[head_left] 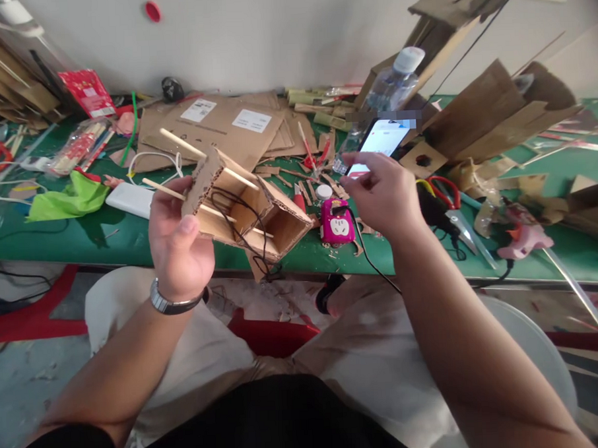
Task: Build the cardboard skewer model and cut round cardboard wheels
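My left hand is closed around one end of a small cardboard box frame, holding it tilted above the table's front edge. Thin wooden sticks run through the cardboard, and a black cord loops loosely over it. A smartphone with a lit screen leans near a clear plastic bottle. Over the phone's lower part is my right hand, thumb and index finger apart; its other fingers are mostly hidden. Just below and left of that hand sits a magenta power socket with a black plug in it.
Flat cardboard sheets and scraps cover the back of the green table. At right lie red-handled pliers, a pink glue gun and cardboard pieces. A white power bank and green cloth lie at left.
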`<state>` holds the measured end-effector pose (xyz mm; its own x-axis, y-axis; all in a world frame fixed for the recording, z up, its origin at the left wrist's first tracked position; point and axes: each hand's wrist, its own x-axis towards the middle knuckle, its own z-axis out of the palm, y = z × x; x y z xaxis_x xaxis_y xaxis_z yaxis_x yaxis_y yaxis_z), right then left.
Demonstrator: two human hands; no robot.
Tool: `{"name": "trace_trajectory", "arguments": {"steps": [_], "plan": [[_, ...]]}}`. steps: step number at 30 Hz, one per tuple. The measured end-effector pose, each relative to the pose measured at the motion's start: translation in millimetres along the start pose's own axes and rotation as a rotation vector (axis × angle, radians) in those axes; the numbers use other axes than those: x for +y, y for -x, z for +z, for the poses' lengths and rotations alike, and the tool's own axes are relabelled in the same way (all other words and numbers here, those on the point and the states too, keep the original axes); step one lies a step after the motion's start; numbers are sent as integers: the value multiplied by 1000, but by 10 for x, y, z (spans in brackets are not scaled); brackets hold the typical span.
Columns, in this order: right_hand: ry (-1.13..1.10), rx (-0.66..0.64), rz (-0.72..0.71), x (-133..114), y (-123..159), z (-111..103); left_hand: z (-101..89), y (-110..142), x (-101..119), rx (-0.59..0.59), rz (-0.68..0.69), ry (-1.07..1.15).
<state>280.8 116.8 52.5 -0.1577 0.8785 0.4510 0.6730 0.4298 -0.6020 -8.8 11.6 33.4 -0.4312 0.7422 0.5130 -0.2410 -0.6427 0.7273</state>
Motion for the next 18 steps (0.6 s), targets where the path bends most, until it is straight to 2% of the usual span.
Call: {"name": "trace_trajectory", "arguments": {"steps": [2, 5, 6, 8, 11, 14, 18], "plan": [[-20, 43, -52, -97, -52, 22, 3, -6, 15, 17, -19, 15], [-141, 216, -241, -478, 48, -53, 1, 10, 13, 27, -48, -35], [-174, 205, -337, -641, 108, -101, 0, 22, 11, 20, -51, -52], [-182, 27, -488, -955, 226, -195, -1, 58, 9, -3, -55, -69], [-162, -168, -596, -1277, 342, -242, 9, 124, 16, -25, -88, -79], [-95, -190, -586, -1385, 421, -153, 22, 176, 15, -22, -60, -137], [-22, -171, -544, -1366, 563, 1, 3, 191, 14, -79, 141, -289]]}}
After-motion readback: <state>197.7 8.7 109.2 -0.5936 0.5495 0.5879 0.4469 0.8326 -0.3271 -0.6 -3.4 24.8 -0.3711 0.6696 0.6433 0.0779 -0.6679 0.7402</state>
